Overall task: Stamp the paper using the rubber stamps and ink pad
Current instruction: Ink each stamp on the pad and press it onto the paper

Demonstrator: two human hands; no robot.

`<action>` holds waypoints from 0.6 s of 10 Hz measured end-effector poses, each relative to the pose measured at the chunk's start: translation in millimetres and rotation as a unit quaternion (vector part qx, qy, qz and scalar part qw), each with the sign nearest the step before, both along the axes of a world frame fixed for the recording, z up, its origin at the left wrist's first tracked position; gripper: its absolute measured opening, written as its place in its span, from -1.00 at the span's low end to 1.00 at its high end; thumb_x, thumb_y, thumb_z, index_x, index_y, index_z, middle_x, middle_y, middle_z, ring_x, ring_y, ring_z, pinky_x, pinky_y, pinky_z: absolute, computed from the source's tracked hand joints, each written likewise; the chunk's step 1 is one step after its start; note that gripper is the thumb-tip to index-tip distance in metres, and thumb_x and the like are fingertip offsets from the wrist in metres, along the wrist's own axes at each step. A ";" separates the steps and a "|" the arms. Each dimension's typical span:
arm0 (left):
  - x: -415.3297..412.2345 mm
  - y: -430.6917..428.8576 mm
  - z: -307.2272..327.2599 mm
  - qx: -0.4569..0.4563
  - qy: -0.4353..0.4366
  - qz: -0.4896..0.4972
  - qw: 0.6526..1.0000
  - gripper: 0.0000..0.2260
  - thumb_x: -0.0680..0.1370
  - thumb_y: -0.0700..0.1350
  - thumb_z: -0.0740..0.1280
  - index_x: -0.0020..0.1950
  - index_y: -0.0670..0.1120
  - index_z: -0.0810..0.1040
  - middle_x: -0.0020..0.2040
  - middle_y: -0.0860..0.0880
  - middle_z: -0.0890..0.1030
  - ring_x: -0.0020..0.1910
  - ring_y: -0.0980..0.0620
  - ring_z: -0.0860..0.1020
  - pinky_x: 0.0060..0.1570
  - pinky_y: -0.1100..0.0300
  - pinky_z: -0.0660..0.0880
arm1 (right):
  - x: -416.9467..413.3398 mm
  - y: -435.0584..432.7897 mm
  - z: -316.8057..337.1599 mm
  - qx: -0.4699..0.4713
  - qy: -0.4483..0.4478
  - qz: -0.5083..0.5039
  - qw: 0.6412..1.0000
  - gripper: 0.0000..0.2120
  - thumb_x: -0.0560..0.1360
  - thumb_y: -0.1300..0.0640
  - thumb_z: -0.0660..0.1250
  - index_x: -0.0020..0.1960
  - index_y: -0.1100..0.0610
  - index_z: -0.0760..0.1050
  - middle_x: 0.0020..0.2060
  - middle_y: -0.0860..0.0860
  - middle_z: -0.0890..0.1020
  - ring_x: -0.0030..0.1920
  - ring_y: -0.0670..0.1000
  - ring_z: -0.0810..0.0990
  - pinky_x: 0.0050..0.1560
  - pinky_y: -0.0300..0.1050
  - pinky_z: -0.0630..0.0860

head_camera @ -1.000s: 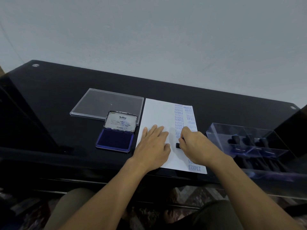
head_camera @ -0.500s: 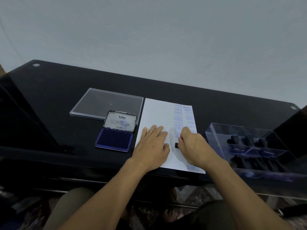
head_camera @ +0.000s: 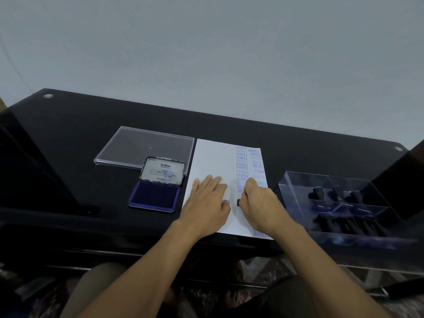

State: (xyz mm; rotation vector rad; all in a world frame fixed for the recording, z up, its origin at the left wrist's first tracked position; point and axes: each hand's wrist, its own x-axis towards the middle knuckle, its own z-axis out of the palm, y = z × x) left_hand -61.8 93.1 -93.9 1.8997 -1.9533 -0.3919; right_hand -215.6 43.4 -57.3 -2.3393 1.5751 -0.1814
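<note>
Ink pad lid: "Artline" in black on the label inside; the smaller lines beneath are too fine to read.
Paper, left column: "SAMPLE" in blue, repeated down the sheet, then "AIR" twice.
Paper, right column: "FRAGILE" on top, what looks like "AMENDED" under it, then "AIR MA", the rest faint.
Paper, near edge: "SAMPL", its end hidden.

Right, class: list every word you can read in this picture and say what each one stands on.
"Artline": on the ink pad lid.
"SAMPLE": stamped repeatedly in a column down the paper.
"FRAGILE": top of the paper's right column.
"AIR MA": lower in that column, cut off.
Unreadable: the lid's small print, other faint stamps.
</note>
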 end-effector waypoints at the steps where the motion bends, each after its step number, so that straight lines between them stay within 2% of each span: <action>1: -0.1 0.7 1.2 0.000 -0.001 -0.001 1.000 -0.57 0.66 -0.03 0.07 0.53 -0.06 0.25 0.61 -0.02 0.09 0.59 -0.01 -0.06 0.55 -0.04 -0.17 | -0.8 0.2 0.9 0.002 -0.005 0.004 1.000 -0.78 0.63 0.16 0.15 -0.16 0.09 0.19 -0.29 0.11 0.51 -0.38 0.10 0.41 -0.45 -0.06 0.20; 4: 0.4 0.5 -1.1 -0.007 -0.004 -0.001 1.000 -0.57 0.66 -0.03 0.07 0.53 -0.06 0.26 0.61 -0.03 0.10 0.59 -0.02 -0.06 0.55 -0.04 -0.16 | -1.1 -3.4 2.4 0.016 -0.028 0.001 0.999 -0.76 0.63 0.15 0.16 -0.19 0.08 0.19 -0.28 0.10 0.52 -0.37 0.08 0.38 -0.42 -0.06 0.24; 6: -0.2 0.5 -1.2 -0.007 0.000 0.000 1.000 -0.57 0.66 -0.03 0.08 0.53 -0.06 0.25 0.61 -0.03 0.10 0.59 -0.01 -0.06 0.55 -0.04 -0.17 | -0.5 -0.4 -1.1 -0.006 -0.038 -0.001 0.999 -0.73 0.64 0.15 0.14 -0.21 0.05 0.16 -0.31 0.08 0.50 -0.39 0.04 0.36 -0.43 -0.10 0.21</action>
